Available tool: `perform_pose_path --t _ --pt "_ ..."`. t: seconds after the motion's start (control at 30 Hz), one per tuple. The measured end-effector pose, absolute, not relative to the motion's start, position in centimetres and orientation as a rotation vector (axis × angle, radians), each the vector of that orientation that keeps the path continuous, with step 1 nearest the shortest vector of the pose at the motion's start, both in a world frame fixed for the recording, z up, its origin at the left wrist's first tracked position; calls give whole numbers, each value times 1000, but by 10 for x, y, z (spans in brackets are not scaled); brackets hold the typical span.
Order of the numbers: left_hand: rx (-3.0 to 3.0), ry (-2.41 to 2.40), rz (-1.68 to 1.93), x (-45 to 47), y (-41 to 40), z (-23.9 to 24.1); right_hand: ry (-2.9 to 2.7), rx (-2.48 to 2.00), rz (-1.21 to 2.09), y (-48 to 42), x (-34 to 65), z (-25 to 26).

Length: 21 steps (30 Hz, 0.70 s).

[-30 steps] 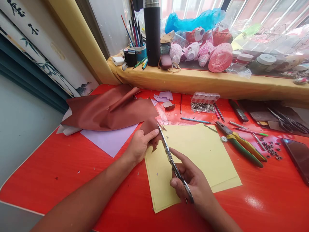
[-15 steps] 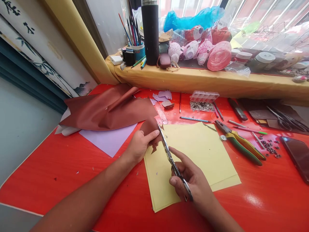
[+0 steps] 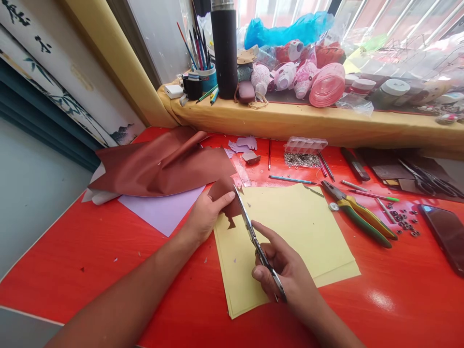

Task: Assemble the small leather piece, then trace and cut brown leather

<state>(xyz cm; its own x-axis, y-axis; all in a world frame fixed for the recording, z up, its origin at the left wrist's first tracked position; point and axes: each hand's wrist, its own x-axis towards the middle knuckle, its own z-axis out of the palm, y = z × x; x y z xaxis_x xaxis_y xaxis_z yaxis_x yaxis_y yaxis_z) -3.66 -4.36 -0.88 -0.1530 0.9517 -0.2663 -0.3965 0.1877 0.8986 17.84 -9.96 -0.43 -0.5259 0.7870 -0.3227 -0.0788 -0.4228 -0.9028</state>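
Between the thumb and fingers of my left hand (image 3: 206, 212) is a small piece of brown leather (image 3: 232, 209), its lower edge ragged. My right hand (image 3: 282, 266) grips metal scissors (image 3: 254, 239) by the handles, index finger stretched along them. The blades point up and away, lying at the right edge of the leather piece; they look nearly closed. Under both hands are sheets of yellow paper (image 3: 290, 217). A large folded sheet of brown leather (image 3: 170, 164) lies behind my left hand, on top of lilac paper (image 3: 163, 212).
Green-and-yellow pliers (image 3: 362, 217), a phone (image 3: 442, 237), small metal rings (image 3: 406, 220) and a second pair of scissors (image 3: 422, 179) lie to the right. Behind stands a clear box of metal bits (image 3: 302, 157). A black bottle (image 3: 224, 53) and a pen cup (image 3: 208, 77) stand on the ledge.
My left hand and the leather piece have shifted slightly left. The right hand and scissors have moved a little left too, staying at the piece's right edge. The view has shifted slightly.
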Motion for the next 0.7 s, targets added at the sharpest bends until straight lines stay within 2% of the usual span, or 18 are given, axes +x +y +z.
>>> perform_pose_path --t 0.7 --pt "538 1098 1277 -36 -45 -4 -1198 -1081 2002 -99 177 0"
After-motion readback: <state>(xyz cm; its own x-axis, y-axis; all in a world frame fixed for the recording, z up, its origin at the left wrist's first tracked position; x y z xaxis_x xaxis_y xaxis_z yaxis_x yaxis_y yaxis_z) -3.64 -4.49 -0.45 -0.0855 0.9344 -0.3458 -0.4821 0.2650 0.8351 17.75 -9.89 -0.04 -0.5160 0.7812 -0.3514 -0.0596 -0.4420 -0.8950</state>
